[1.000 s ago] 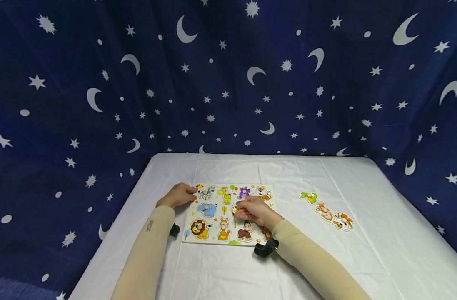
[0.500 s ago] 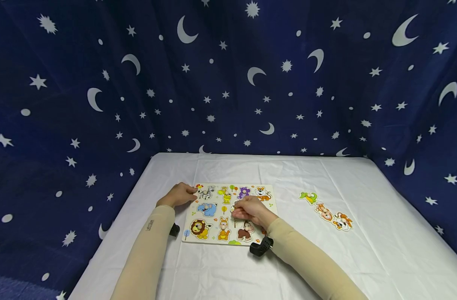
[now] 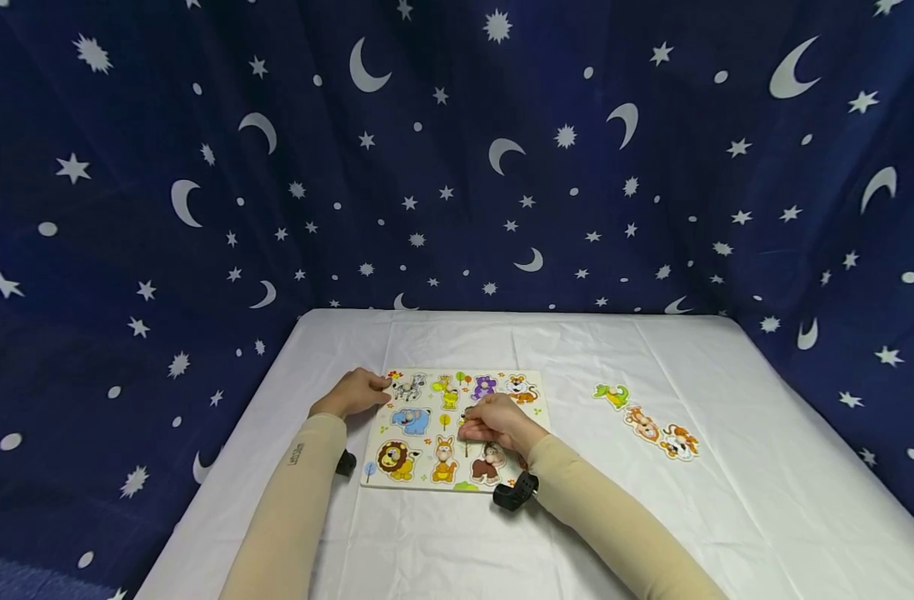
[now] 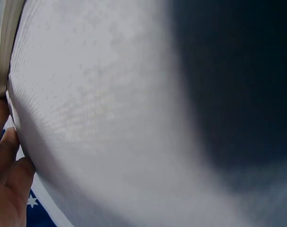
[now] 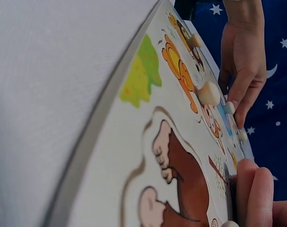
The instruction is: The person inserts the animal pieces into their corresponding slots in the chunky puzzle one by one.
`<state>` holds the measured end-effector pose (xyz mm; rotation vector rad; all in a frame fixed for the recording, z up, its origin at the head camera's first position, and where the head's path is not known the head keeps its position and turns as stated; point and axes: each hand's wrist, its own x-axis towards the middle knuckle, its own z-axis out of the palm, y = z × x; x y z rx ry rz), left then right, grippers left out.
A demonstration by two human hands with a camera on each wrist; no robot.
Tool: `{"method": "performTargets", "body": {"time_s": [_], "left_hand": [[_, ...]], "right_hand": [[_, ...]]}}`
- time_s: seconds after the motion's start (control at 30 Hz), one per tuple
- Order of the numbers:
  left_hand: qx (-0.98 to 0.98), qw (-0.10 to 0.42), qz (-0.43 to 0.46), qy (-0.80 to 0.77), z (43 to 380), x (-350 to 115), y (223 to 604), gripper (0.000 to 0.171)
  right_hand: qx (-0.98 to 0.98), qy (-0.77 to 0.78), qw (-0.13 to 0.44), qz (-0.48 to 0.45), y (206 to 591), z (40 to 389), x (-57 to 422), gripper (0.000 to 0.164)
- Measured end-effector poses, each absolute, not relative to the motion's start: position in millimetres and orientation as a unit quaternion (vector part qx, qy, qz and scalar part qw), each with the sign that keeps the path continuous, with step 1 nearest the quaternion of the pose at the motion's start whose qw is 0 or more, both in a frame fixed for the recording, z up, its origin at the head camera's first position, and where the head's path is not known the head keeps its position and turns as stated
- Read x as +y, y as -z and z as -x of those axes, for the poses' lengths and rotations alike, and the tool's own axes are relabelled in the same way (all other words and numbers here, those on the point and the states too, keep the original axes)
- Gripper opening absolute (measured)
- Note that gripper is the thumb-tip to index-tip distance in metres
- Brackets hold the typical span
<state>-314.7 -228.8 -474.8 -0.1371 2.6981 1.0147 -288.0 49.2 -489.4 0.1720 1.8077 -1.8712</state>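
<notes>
A white wooden puzzle board with cartoon animals lies on the table. At its left edge my left hand rests, thumb and fingertips touching the rim; in the left wrist view its fingers lie along the edge. My right hand is over the right half of the board, pinching a small puzzle piece in the middle row. Fingers hide most of that piece. The lion, the kangaroo and the brown ape lie near the front edge of the board, with wooden knobs visible.
Right of the board lie loose puzzle pieces: a green crocodile, an orange-brown animal and an orange-and-white animal. A white cloth covers the table. Behind hangs a dark blue curtain with stars and moons.
The right hand shifts slightly left and lower over the middle-row piece, covering more of it. The left hand stays at the board's edge. The head view has turned a little.
</notes>
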Motion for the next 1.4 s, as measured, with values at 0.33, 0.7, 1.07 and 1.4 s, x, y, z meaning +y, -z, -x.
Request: {"method": "performTargets", "body": {"time_s": [0.33,0.7,1.07,1.4], "left_hand": [[0.93,0.124,0.047,-0.344,313.7,-232.3,476.5,0.044],[0.929,0.114,0.044,-0.35,307.8,-231.2,475.8,0.044],[0.924,0.114,0.04,-0.362,310.1,-229.5,476.1,0.043],[0.925,0.112,0.042,-0.36,309.9,-227.9,476.4,0.042]], "right_hand": [[0.683,0.682,0.256,-0.052,491.7,287.9,46.0,0.011],[0.712,0.651,0.264,-0.017,483.1,282.8,65.7,0.023],[0.746,0.613,0.255,0.059,473.8,280.3,106.8,0.027],[0.79,0.571,0.203,0.091,468.5,284.6,152.4,0.027]]}}
